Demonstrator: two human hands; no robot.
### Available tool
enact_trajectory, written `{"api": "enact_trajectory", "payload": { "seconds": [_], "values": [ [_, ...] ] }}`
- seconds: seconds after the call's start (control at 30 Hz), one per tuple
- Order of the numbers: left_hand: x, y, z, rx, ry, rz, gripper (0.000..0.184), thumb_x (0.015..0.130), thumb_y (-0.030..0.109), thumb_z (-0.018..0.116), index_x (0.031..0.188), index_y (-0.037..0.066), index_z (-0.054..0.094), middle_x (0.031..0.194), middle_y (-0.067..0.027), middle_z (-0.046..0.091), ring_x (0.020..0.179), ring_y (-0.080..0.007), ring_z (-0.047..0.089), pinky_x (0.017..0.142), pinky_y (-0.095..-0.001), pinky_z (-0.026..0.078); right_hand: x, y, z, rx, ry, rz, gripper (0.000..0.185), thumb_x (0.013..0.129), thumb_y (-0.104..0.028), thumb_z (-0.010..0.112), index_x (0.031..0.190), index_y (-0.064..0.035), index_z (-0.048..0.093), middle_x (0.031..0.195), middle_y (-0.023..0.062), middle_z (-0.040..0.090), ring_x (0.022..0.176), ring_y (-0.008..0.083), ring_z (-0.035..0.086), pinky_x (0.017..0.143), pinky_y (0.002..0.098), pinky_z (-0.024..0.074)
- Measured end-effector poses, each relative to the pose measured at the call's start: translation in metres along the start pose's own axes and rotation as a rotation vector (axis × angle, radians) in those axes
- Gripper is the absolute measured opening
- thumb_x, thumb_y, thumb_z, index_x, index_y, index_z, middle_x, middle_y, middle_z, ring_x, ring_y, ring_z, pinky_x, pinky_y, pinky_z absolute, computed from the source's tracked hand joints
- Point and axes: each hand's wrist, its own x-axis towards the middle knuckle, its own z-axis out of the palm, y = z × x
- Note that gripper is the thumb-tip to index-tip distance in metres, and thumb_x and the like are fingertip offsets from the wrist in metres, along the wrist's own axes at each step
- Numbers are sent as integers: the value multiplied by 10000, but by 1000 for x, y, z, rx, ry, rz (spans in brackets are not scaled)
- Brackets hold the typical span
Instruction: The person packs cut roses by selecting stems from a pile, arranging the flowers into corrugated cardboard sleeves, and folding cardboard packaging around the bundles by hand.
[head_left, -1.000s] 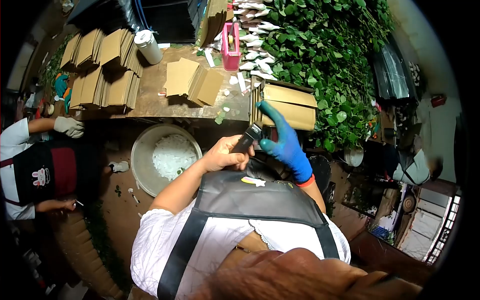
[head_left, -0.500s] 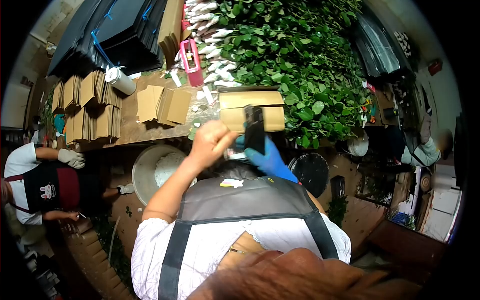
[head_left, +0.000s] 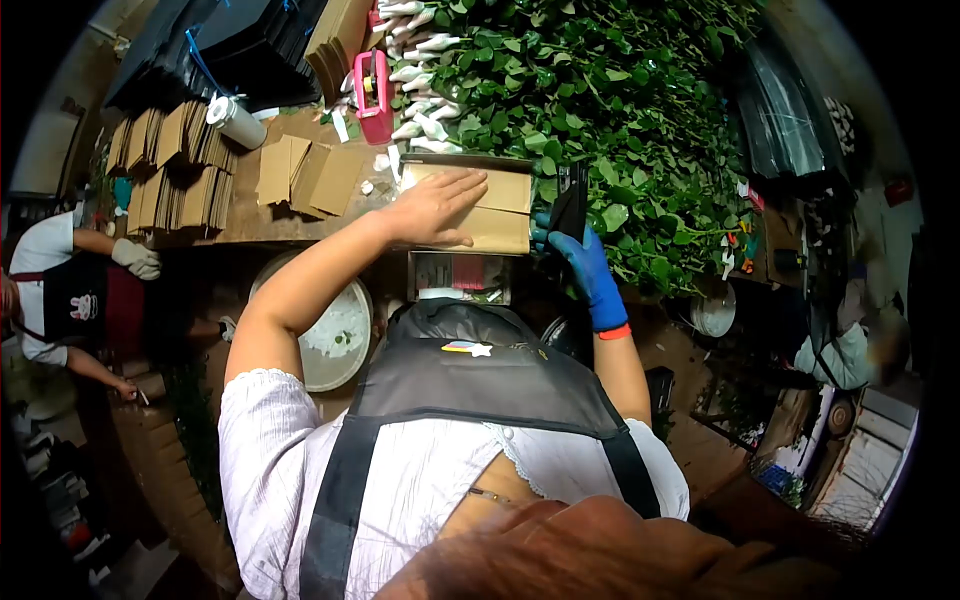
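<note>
My left hand [head_left: 437, 210] is bare and lies flat on a piece of brown cardboard [head_left: 500, 228] at the table's near edge, palm down with the fingers stretched out. A crease or seam runs across the cardboard, and a dark rim shows along its far side. To the right, my right hand [head_left: 582, 262], in a blue glove with a red cuff, is closed around a black stapler [head_left: 569, 200]. The stapler points upward just beyond the cardboard's right edge, beside the leaves. Part of the gloved fingers is hidden behind it.
Leafy stems [head_left: 600, 120] with white-wrapped heads [head_left: 432, 127] cover the table's right side. A pink-framed holder [head_left: 372, 105], cardboard pieces [head_left: 310, 175], cardboard stacks [head_left: 175, 170] and a white bottle [head_left: 236, 122] stand left. Below are a white bucket [head_left: 340, 335] and a co-worker [head_left: 90, 300].
My left hand has opened from a fist and come down flat on the cardboard. My right hand has moved right with the stapler, from in front of the cardboard to its side.
</note>
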Motion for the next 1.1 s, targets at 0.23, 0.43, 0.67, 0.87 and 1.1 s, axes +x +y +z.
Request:
{"api": "enact_trajectory", "payload": {
  "seconds": [0.23,0.43,0.67,0.87,1.1],
  "values": [
    [-1,12,8,61,37,-32,748,933,461,595,1459,-28,386,1549,-204,352,1443,-355,320,1184,-455,272,-23,-35,-17,-1134,-165,209,591,795,-353,673,1265,-16,553,1060,255,670,951,422,646,858,451,522],
    [-2,12,10,50,102,-20,706,948,440,576,1437,-42,411,1531,-225,374,1438,-365,329,1192,-461,252,-3,-15,-23,-1017,-227,176,552,817,-351,663,1257,-34,553,1008,232,689,932,400,660,844,454,522],
    [-3,10,15,51,87,-38,701,956,448,551,1441,-37,411,1537,-219,368,1449,-356,314,1203,-455,232,-8,13,-5,-1278,-39,110,469,857,-372,653,1183,-51,551,1056,251,669,969,429,642,860,482,511],
    [-3,12,16,-30,100,-85,712,948,427,593,1463,-22,390,1544,-217,361,1455,-352,313,1210,-449,219,-10,-6,-16,-1089,-60,167,564,844,-427,673,1246,-49,560,1081,240,678,969,416,657,858,469,517],
    [-27,99,5,-1603,200,-321,1012,913,208,725,1600,148,-16,1592,-212,257,1476,-296,270,1160,-421,295,-61,-29,76,-901,151,-304,512,922,-349,672,1293,-12,564,1167,202,669,1027,324,664,895,393,515]
  ]
}}
